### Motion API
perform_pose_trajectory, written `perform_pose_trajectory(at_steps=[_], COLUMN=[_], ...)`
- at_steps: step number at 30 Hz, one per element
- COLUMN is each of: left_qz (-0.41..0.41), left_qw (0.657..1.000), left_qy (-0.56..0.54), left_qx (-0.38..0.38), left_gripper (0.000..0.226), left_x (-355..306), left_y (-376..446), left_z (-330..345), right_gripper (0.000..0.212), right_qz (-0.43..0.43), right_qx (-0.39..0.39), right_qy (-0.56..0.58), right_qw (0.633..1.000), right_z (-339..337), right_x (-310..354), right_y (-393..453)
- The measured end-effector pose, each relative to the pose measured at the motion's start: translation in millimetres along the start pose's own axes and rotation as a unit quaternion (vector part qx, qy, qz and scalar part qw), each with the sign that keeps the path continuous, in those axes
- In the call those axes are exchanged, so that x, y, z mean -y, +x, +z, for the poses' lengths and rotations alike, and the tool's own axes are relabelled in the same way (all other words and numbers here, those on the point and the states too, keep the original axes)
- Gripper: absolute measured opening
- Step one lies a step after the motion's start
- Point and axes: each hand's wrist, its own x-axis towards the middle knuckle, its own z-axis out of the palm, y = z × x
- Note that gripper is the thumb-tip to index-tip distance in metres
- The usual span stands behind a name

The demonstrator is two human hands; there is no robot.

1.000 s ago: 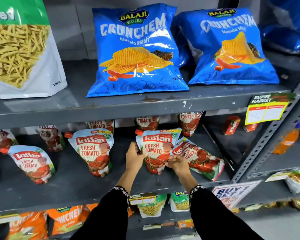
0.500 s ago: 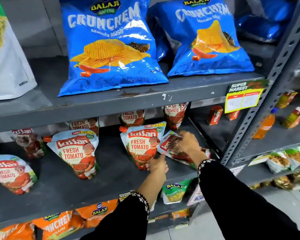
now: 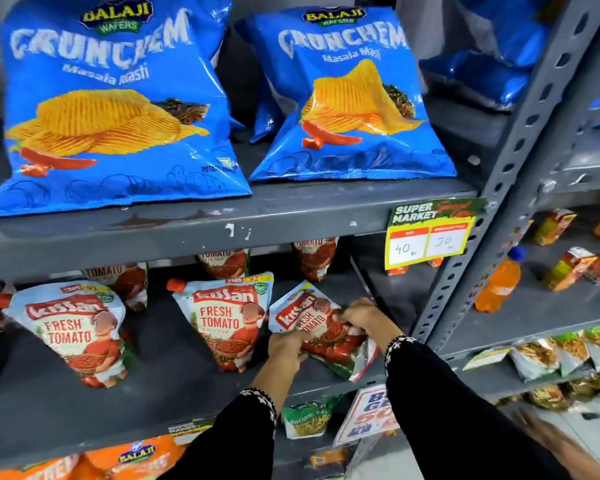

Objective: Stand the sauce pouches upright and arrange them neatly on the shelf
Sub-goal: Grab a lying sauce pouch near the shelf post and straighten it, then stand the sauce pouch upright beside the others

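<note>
Sauce pouch (image 3: 317,327), tilted, at the right end of the middle shelf (image 3: 174,386), held from both sides. Left hand (image 3: 286,348) closes its grip on the pouch's lower left edge, fingers curled onto it. Right hand (image 3: 364,318) pinches the pouch's right side near the top, fingers bent over the foil. Both sleeves black with white-patterned cuffs.

Just beside it to the left, a second pouch (image 3: 227,318) stands upright, orange cap at its top left; the tilted pouch's top corner touches or overlaps its right edge. Farther left, well apart, a third pouch (image 3: 77,332) stands leaning slightly. More pouches stand in a back row, tops hidden by the shelf above.

Upper shelf: two blue chip bags (image 3: 118,109). Yellow price tag (image 3: 430,237) hangs on its front edge, right of the pouches. Orange drink bottle (image 3: 499,282) on the neighbouring rack.
</note>
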Motion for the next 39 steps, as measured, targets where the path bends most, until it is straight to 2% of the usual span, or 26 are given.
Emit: perform_pose_trajectory(at_steps=[4, 8, 10, 12, 14, 17, 20, 24, 26, 29, 39], left_qz=[0.073, 0.194, 0.272, 0.339, 0.374, 0.363, 0.292, 0.155, 0.122, 0.112, 0.134], left_qw=[0.993, 0.965, 0.943, 0.915, 0.899, 0.905, 0.928, 0.964, 0.97, 0.97, 0.964], left_qy=[0.057, 0.131, 0.153, 0.191, 0.215, 0.219, 0.23, 0.178, 0.152, 0.148, 0.189], left_qx=[-0.069, -0.119, -0.119, -0.101, -0.078, -0.033, 0.033, 0.118, 0.144, 0.159, 0.131], left_gripper=[0.043, 0.039, 0.038, 0.035, 0.03, 0.023, 0.012, 0.048, 0.054, 0.054, 0.056], left_x=[-3.4, -12.5, -18.7, -25.8, -29.3, -24.4, -11.5, 1.1, 2.7, 3.4, 5.9], left_y=[-11.4, -29.8, -34.6, -37.3, -38.2, -35.3, -28.8, -30.2, -37.2, -44.6, -38.8], left_z=[7.8, 14.3, 16.1, 17.0, 14.9, 9.2, 7.7, 13.7, 18.5, 23.7, 20.5], right_gripper=[0.035, 0.025, 0.021, 0.029, 0.034, 0.035, 0.041, 0.055, 0.055, 0.053, 0.056], right_qz=[-0.041, -0.099, -0.13, -0.151, -0.145, -0.113, -0.092, -0.063, -0.067, -0.081, -0.079], right_qx=[-0.055, -0.075, -0.08, -0.104, -0.138, -0.141, -0.108, -0.036, -0.001, 0.004, -0.026], right_qy=[0.151, 0.292, 0.354, 0.406, 0.426, 0.426, 0.426, 0.39, 0.361, 0.351, 0.336], right_qw=[0.986, 0.948, 0.923, 0.895, 0.882, 0.887, 0.894, 0.918, 0.93, 0.933, 0.938], right_z=[2.5, 6.9, 3.9, 0.6, -1.5, -1.7, -7.4, -9.5, -3.9, 0.4, -2.7], right_x=[-19.1, -27.7, -24.9, -18.9, -15.8, -20.4, -28.9, -29.9, -33.1, -36.8, -39.5], right_y=[3.4, -9.0, -25.9, -34.0, -34.0, -29.7, -28.2, -45.5, -48.8, -49.0, -53.8])
